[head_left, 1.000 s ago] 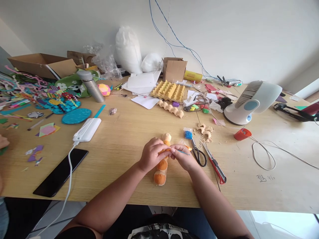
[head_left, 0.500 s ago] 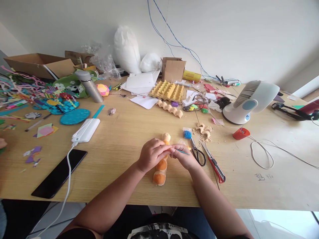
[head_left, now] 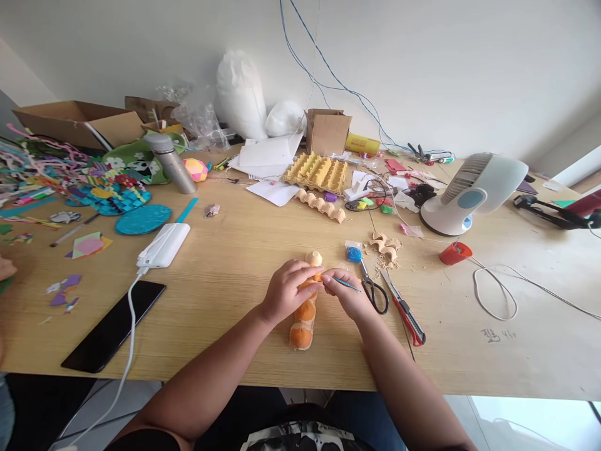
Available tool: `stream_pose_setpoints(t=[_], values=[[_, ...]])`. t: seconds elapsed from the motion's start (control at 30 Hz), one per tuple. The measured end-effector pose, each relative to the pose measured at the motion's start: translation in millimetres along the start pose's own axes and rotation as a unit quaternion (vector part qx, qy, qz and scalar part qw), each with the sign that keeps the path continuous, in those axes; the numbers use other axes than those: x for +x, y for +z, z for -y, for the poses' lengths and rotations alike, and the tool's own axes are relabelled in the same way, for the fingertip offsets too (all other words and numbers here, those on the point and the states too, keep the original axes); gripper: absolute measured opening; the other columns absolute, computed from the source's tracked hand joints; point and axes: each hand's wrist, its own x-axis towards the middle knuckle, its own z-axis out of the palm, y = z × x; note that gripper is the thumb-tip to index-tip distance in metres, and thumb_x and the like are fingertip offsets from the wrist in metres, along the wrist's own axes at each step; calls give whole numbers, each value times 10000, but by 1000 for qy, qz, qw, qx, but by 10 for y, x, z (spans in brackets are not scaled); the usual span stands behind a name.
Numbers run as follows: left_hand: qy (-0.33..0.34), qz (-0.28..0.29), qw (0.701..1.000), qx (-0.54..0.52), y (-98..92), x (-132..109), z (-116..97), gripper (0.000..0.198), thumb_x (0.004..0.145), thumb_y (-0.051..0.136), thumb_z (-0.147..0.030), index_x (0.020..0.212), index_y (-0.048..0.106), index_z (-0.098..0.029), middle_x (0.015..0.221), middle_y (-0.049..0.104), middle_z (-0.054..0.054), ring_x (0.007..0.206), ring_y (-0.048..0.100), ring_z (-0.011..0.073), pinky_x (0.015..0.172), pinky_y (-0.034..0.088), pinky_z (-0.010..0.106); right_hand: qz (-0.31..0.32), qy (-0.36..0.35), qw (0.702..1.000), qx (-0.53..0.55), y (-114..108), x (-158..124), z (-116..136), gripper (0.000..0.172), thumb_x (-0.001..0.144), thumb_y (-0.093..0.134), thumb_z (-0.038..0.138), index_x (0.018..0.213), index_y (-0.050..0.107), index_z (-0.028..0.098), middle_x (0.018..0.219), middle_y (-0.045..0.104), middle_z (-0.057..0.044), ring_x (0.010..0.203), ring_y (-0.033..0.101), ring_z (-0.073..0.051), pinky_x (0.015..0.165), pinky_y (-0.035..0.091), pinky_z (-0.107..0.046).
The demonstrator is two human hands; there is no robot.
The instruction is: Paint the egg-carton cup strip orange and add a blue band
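A strip of egg-carton cups (head_left: 304,319), painted orange along most of its length and bare at the far end, lies on the wooden table (head_left: 235,269) in front of me. My left hand (head_left: 287,291) is closed over its middle and holds it down. My right hand (head_left: 347,294) pinches a thin teal-handled brush (head_left: 347,285), whose tip meets the strip by my left fingertips. Black-handled scissors (head_left: 373,289) and a red utility knife (head_left: 406,310) lie just right of my right hand.
A black phone (head_left: 115,326) on a white cable and a white power bank (head_left: 164,244) lie to the left. A white desk fan (head_left: 469,194), a red cup (head_left: 454,253), a yellow egg tray (head_left: 319,172) and coloured paper scraps (head_left: 94,188) crowd the back. Another person's hand (head_left: 5,269) shows at the left edge.
Both hands stay on the strip; the brush tip makes small shifts against it. The view moves slightly.
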Motion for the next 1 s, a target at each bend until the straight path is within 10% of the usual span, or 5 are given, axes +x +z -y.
stream_pose_setpoints(t=[0.3,0.47,0.7,1.0], values=[[-57,-7,996,-74,46,-13,13,160,986,779,-320,1116,794,-228,997,779,49,910,744,175,828,621,319,-15,-55,997,-53,81,-15,61,528,907,736,699,723,701,205,649,532,13,646,438,-150,647,375,-312],[-21,26,999,-19,47,-26,25,302,1030,709,-408,1278,767,-246,1063,773,69,939,719,193,847,607,345,37,-31,998,-38,95,-29,45,562,905,709,746,741,718,208,652,556,1,644,433,-156,622,348,-312],[1,-2,1000,11,3,-31,-3,244,1007,730,-467,1024,795,-233,931,757,46,829,672,176,775,561,331,107,50,991,64,90,-37,-23,587,825,782,777,709,716,205,672,631,-18,646,467,-151,633,381,-306],[26,28,999,10,10,-8,-46,212,1056,667,-320,1216,774,-232,1058,779,69,945,702,198,840,596,350,36,86,984,155,48,-7,-63,476,656,998,600,787,784,196,683,617,15,642,458,-113,628,374,-272]])
